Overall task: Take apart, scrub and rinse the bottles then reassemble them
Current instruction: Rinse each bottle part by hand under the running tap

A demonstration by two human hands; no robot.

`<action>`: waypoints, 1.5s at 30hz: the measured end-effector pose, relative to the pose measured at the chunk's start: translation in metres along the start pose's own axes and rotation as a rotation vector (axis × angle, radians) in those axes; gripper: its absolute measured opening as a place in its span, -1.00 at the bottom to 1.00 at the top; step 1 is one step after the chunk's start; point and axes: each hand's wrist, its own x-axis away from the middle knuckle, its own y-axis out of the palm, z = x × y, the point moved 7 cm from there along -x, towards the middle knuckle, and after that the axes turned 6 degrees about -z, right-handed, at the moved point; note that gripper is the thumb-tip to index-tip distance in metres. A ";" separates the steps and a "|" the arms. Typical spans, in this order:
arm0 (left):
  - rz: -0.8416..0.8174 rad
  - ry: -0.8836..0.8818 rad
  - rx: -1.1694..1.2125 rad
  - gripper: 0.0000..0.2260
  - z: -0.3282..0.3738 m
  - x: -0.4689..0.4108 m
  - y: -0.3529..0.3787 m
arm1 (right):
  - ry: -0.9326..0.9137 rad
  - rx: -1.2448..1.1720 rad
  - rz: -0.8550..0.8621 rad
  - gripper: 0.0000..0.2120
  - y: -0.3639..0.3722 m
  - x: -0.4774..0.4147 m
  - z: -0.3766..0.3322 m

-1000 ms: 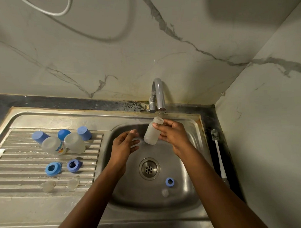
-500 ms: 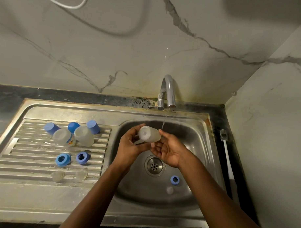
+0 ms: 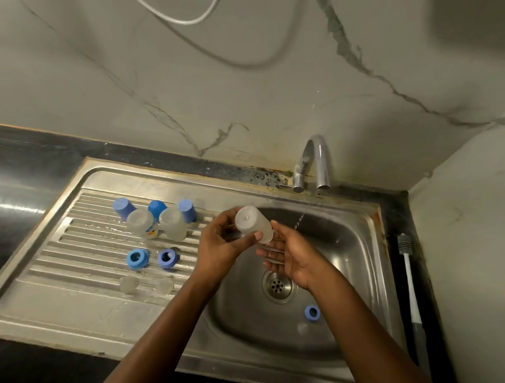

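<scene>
Above steel sink [image 3: 353, 245], left hand [image 3: 220, 245] fingers grip frosted cylindrical bottle [image 3: 254, 223]; right hand [image 3: 295, 257] fingers relaxed.

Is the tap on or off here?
On, at a trickle: a thin stream of water falls from the tap into the sink, right of the bottle the left hand holds.

Single view: your head camera looks forward and down from close above the sink [image 3: 78, 306], facing the faucet [image 3: 319, 160] and marble wall [image 3: 242, 91].
</scene>
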 end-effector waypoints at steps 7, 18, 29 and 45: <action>0.167 0.017 0.032 -0.56 0.005 0.018 -0.075 | -0.146 0.240 -0.073 -0.71 0.065 0.000 -0.023; 0.403 -0.032 0.039 -0.62 0.001 0.063 -0.207 | -0.132 0.432 -0.263 -0.67 0.176 -0.014 0.006; 0.556 -0.134 -0.069 -0.52 -0.050 0.058 -0.301 | -0.111 0.536 -0.332 -0.69 0.219 -0.027 0.031; 0.465 -0.172 -0.140 -0.49 -0.084 0.022 -0.298 | -0.098 0.525 -0.295 -0.68 0.218 -0.035 0.036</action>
